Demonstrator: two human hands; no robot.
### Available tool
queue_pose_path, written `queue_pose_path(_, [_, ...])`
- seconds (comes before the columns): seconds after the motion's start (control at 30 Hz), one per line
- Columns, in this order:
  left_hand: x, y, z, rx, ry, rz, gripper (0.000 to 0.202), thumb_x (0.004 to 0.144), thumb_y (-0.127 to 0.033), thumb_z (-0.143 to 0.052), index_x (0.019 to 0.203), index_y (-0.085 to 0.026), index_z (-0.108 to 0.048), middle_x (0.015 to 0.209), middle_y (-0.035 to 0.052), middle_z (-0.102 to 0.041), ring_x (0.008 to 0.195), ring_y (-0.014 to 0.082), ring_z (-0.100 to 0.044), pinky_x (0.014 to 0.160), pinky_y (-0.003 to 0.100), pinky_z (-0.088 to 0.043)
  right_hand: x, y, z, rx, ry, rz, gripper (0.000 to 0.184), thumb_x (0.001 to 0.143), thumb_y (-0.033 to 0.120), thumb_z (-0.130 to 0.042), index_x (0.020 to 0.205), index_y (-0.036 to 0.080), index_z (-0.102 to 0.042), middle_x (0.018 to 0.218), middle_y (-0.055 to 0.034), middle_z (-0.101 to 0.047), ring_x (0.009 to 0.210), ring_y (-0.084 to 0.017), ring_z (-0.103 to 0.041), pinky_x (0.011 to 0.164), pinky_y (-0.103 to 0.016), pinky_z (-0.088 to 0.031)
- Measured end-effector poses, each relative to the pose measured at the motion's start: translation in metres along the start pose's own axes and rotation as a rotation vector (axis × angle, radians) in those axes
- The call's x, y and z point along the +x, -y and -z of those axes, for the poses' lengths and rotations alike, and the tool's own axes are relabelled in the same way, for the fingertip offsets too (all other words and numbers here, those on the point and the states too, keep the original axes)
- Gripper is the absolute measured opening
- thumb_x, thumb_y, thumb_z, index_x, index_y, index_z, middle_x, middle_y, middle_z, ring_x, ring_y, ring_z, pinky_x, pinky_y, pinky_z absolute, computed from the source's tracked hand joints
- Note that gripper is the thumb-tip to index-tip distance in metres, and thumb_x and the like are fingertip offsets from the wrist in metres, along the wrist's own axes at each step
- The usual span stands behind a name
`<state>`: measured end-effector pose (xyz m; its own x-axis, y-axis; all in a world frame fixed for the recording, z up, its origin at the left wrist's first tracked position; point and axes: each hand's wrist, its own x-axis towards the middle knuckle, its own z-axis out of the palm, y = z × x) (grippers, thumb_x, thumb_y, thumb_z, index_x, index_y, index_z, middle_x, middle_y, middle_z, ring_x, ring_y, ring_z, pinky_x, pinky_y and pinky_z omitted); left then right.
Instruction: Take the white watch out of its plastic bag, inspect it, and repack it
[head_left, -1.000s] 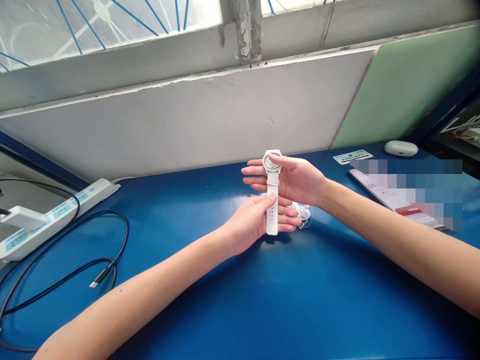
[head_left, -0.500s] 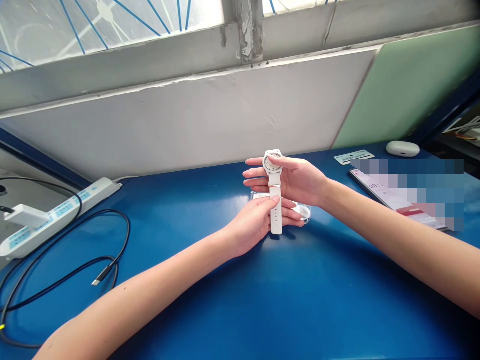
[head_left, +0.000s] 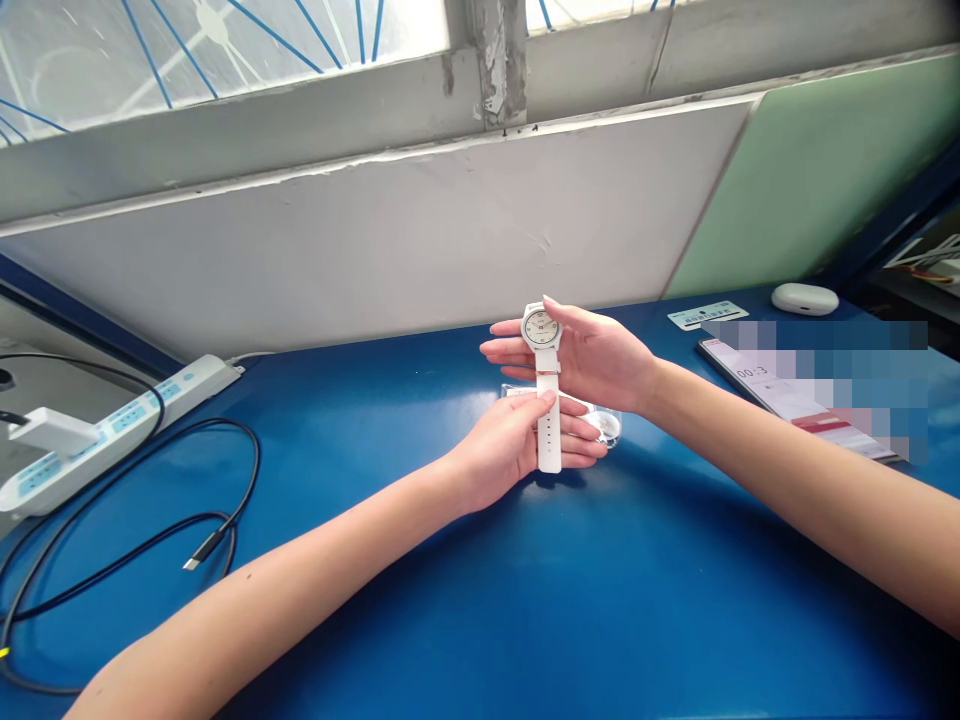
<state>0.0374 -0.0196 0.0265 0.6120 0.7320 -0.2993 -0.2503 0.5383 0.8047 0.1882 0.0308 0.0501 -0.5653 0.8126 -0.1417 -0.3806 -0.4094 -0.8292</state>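
- White wristwatch with a round, pale dial [head_left: 541,327], held above the table between both hands; its flat strap [head_left: 550,440] runs straight, pierced by small holes.
- Left hand [head_left: 501,448]: thumb pinching the strap against extended fingers.
- Right hand [head_left: 604,358]: fingers outstretched behind the watch, thumb at its edge; cannot tell whether it grips.
- Clear, shiny plastic packaging [head_left: 606,424] on the glossy blue table [head_left: 637,600], partly hidden by the left hand.

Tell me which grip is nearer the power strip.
Left. The left grip, on the watch strap, is right of the power strip, across open cable and table; the right grip, beside the dial, is farther right.
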Motion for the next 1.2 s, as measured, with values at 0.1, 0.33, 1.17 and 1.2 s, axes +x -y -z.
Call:
queue_pose_path(0.1, [0.000,-0.001,-0.001,0.010,-0.021,0.001,0.033,0.104,-0.028,-0.046,0.093,-0.005,-0.067,0.086,0.0155,-0.073,0.076,0.0220,-0.075,0.079,0.037,-0.059,0.000,0.000,0.000,0.048,0.005,-0.001,0.062,0.103,0.050,-0.022,0.115,0.010,-0.068,0.115,-0.0155,-0.076,0.109,-0.026,-0.070,0.107,-0.042,-0.045])
queue_pose_path(0.33, [-0.001,-0.003,-0.001,0.018,-0.026,-0.001,0.032,0.104,-0.032,-0.048,0.095,-0.007,-0.066,0.085,0.0142,-0.073,0.074,0.0211,-0.074,0.077,0.036,-0.058,-0.002,0.004,-0.003,0.096,-0.022,-0.009,0.048,0.102,0.035,-0.031,0.109,0.008,-0.070,0.092,-0.0123,-0.078,0.085,-0.021,-0.073,0.089,-0.036,-0.056])
queue_pose_path(1.17, [-0.004,-0.004,-0.002,0.083,0.078,-0.024,0.034,0.093,-0.043,-0.068,0.101,-0.010,-0.072,0.089,0.0150,-0.077,0.082,0.0232,-0.075,0.085,0.037,-0.056,-0.006,0.000,-0.004,-0.127,0.061,0.123,0.022,0.096,0.028,-0.058,0.107,0.016,-0.073,0.104,-0.0096,-0.080,0.102,-0.021,-0.073,0.101,-0.037,-0.050])
queue_pose_path(1.2, [-0.004,-0.004,-0.001,0.083,0.078,-0.026,0.034,0.093,-0.043,-0.067,0.100,-0.010,-0.072,0.089,0.0147,-0.077,0.082,0.0228,-0.075,0.085,0.036,-0.055,-0.006,0.000,-0.004,-0.106,0.059,0.129,0.022,0.096,0.026,-0.056,0.108,0.017,-0.072,0.105,-0.0095,-0.079,0.102,-0.021,-0.073,0.102,-0.037,-0.050])
